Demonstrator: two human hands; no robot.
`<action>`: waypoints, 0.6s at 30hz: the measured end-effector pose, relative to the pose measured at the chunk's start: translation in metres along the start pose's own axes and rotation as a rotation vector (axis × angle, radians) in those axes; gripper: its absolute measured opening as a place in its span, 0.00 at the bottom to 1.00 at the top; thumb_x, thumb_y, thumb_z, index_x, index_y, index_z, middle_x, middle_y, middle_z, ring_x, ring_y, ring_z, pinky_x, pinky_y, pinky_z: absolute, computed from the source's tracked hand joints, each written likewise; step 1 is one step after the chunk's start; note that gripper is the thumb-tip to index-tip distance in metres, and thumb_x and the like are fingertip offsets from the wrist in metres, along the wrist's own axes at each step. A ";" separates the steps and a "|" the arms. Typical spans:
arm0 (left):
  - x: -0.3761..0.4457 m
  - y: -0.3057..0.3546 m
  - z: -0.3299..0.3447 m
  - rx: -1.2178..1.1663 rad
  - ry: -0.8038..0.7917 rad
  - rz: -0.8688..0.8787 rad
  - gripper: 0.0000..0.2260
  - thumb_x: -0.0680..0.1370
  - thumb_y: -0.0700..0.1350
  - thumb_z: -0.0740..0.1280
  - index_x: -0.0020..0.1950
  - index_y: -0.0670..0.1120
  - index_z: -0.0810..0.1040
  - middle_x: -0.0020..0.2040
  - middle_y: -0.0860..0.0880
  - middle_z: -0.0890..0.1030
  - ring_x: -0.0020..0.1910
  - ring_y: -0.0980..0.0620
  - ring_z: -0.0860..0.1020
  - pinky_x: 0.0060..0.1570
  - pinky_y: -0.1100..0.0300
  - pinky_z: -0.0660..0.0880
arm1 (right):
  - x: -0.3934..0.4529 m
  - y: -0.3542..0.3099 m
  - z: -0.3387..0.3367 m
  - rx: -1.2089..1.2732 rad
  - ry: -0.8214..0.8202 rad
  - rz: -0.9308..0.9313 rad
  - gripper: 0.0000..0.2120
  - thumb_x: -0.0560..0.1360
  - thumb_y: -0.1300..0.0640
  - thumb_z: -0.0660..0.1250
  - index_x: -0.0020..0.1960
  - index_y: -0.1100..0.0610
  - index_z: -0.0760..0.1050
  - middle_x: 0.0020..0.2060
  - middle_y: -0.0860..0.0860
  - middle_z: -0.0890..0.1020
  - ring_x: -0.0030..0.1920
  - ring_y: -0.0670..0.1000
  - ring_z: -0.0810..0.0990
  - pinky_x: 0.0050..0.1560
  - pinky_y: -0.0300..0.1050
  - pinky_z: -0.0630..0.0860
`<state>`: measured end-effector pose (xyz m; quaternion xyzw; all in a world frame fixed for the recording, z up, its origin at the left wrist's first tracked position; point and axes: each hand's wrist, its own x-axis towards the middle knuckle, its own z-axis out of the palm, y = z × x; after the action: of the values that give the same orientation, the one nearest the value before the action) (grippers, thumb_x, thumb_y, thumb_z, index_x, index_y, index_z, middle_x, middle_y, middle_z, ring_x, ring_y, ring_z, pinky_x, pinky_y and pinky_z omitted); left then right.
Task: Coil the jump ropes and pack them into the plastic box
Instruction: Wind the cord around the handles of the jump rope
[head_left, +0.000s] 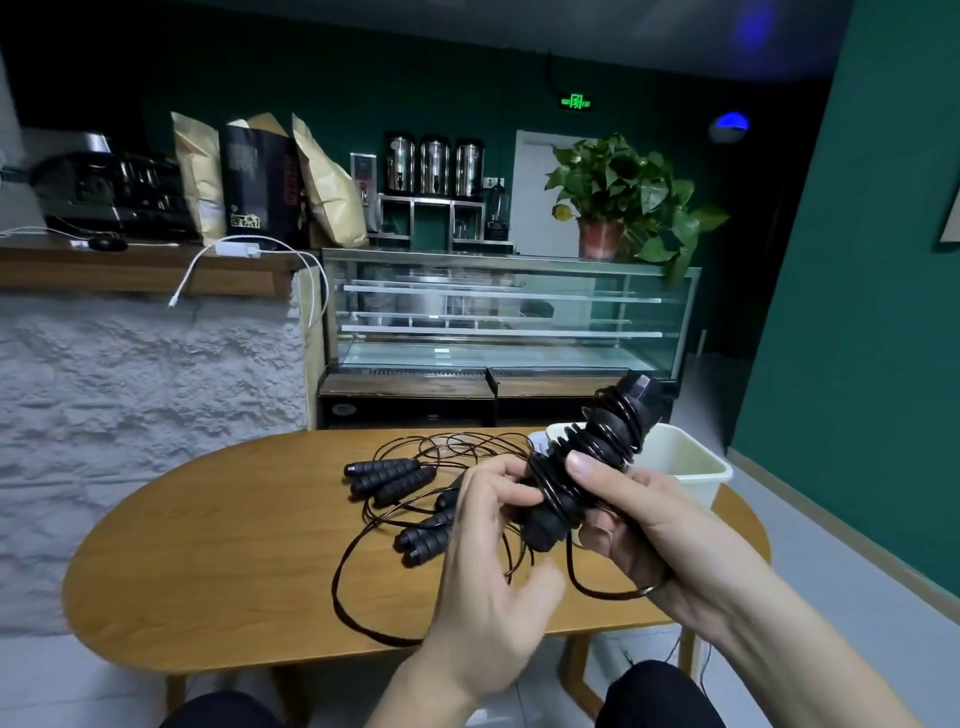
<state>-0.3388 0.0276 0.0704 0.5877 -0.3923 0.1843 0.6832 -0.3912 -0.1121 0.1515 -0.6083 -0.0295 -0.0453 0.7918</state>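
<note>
Rope bundle (582, 467) held above the desk (234, 545), near its right end: black handles with thin black cord wound round them in many turns. Right hand (654, 525) has its grip closed round the bundle's lower half, thumb pressed on the wraps. Left hand (483, 561) works at the bundle's lower end, fingers pinched on the cord there; whether it holds the free end or only steadies a turn, cannot tell. A slack loop (597, 587) hangs below the right hand.

Judged step: finishing or securing the winding before packing.

Risks from here:
- Wraps look springy and loosely spaced near the top. If the thumb lifts before the tail is tucked, turns may slide off the handle end and the coil unravel.
- Hanging slack trails toward the cords lying on the desk. If caught among them, lifting the bundle away could drag them along.
- Some cord drops past the desk edge at lower right; it may snag on the desk leg.

Surroundings: remaining jump ropes (400, 493) lie loose mid-desk, handles in two clusters, cords (452, 447) crossing in tangled loops. Plastic box (685, 462), pale and open-topped, stands at the far right of the desk, just behind the raised bundle; inside is hidden from here. Path to the box looks clear, apart from the trailing slack. Glass display case (509, 312) beyond, well apart.
</note>
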 end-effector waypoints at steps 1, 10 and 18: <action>0.000 0.006 -0.001 -0.088 -0.009 -0.060 0.16 0.71 0.43 0.68 0.57 0.48 0.70 0.63 0.48 0.73 0.63 0.44 0.75 0.62 0.42 0.74 | 0.000 0.001 -0.002 -0.019 -0.002 0.000 0.05 0.75 0.57 0.70 0.43 0.59 0.80 0.29 0.48 0.76 0.27 0.43 0.69 0.31 0.36 0.65; 0.004 0.021 -0.002 0.313 -0.228 -0.332 0.39 0.74 0.63 0.72 0.74 0.74 0.48 0.65 0.58 0.78 0.63 0.57 0.77 0.65 0.51 0.74 | -0.007 0.007 0.004 -0.254 -0.044 0.069 0.11 0.74 0.53 0.74 0.41 0.62 0.82 0.34 0.56 0.78 0.34 0.55 0.75 0.37 0.43 0.66; 0.003 0.023 0.004 0.149 -0.029 -0.351 0.21 0.78 0.49 0.71 0.67 0.59 0.65 0.48 0.55 0.85 0.48 0.60 0.82 0.49 0.61 0.78 | -0.016 0.007 0.008 -0.474 -0.091 -0.123 0.16 0.79 0.44 0.66 0.55 0.55 0.83 0.46 0.50 0.86 0.45 0.49 0.80 0.61 0.55 0.76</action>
<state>-0.3545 0.0284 0.0874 0.6988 -0.2789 0.0822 0.6536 -0.4067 -0.1018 0.1455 -0.7755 -0.0905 -0.0717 0.6207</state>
